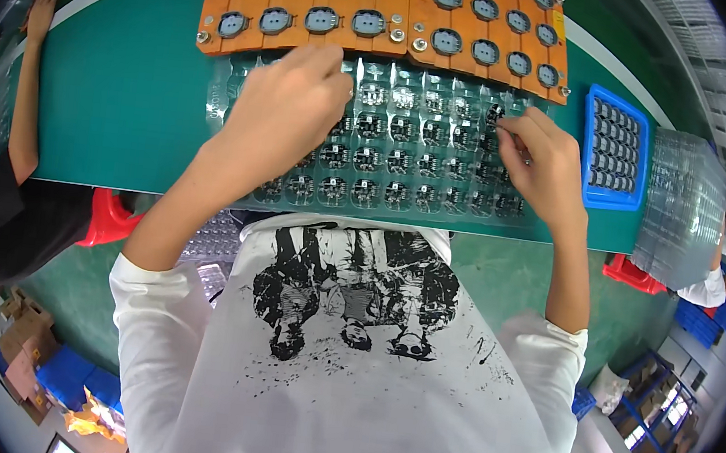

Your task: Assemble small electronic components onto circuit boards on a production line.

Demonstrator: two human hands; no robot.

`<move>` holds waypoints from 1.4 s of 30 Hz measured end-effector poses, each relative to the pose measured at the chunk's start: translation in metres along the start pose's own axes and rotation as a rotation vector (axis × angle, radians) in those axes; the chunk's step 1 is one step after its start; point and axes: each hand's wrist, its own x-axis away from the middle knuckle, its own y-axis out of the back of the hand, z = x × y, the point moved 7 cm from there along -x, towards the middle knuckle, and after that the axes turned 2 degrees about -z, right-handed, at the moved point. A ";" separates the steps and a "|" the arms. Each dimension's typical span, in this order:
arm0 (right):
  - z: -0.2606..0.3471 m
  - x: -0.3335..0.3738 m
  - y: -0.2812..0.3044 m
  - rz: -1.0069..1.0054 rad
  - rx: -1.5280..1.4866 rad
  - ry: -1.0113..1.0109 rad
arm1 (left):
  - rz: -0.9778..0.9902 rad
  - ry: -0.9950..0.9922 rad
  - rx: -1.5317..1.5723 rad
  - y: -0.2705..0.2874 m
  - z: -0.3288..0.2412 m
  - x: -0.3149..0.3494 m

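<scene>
A clear plastic blister tray (216,105) lies on the green table in front of me, its pockets filled with rows of small black-and-silver parts (399,161). My left hand (295,100) is over the tray's far left part, fingers curled together and pointing away from me. Whatever is between its fingertips is hidden behind the hand. At the tray's far right, my right hand (545,157) pinches at a small black part (494,115) with thumb and forefinger. Just beyond the tray, an orange fixture board (343,39) carries rows of grey oval pieces (321,19).
Right of the tray stands a blue tray (584,183) with small dark parts in a grid. Farther right is a stack of clear blister trays (684,203). Another person's arm (30,94) rests at the table's left end. Red stools (109,219) stand below the table edge.
</scene>
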 end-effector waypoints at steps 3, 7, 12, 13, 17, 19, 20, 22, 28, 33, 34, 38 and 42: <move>-0.003 0.006 -0.001 -0.020 -0.061 -0.044 | -0.198 -0.002 0.233 0.036 0.007 0.009; -0.008 0.016 0.002 -0.067 -0.144 -0.121 | -0.289 0.142 0.215 0.071 0.035 0.047; -0.014 0.016 -0.001 -0.088 -0.192 -0.143 | -0.148 0.165 0.116 0.055 0.032 0.076; -0.014 0.016 -0.002 -0.089 -0.180 -0.141 | -0.131 0.139 0.099 0.049 0.031 0.076; -0.015 0.018 -0.001 -0.086 -0.182 -0.139 | -0.132 0.102 0.054 0.043 0.032 0.077; -0.013 0.017 0.000 -0.092 -0.177 -0.130 | -0.139 0.089 0.047 0.045 0.031 0.075; -0.012 0.017 0.001 -0.092 -0.181 -0.120 | -0.070 0.114 0.020 0.043 0.031 0.074; -0.011 0.014 -0.002 -0.051 -0.175 -0.120 | -0.021 0.114 0.003 0.046 0.027 0.070; -0.013 0.012 0.006 -0.038 -0.182 -0.100 | 0.170 0.115 -0.067 0.036 0.024 0.064; -0.019 -0.045 0.050 -0.218 -0.011 0.036 | 0.169 0.040 -0.166 0.040 0.019 0.066; -0.028 -0.057 0.053 -0.247 0.084 0.073 | 0.136 0.029 -0.151 0.049 0.017 0.062; -0.078 -0.099 0.056 -0.278 0.384 0.091 | -0.074 0.047 -0.072 0.106 0.022 0.040; -0.112 -0.114 0.043 -0.149 0.482 0.055 | -0.254 0.069 -0.140 0.131 0.064 0.001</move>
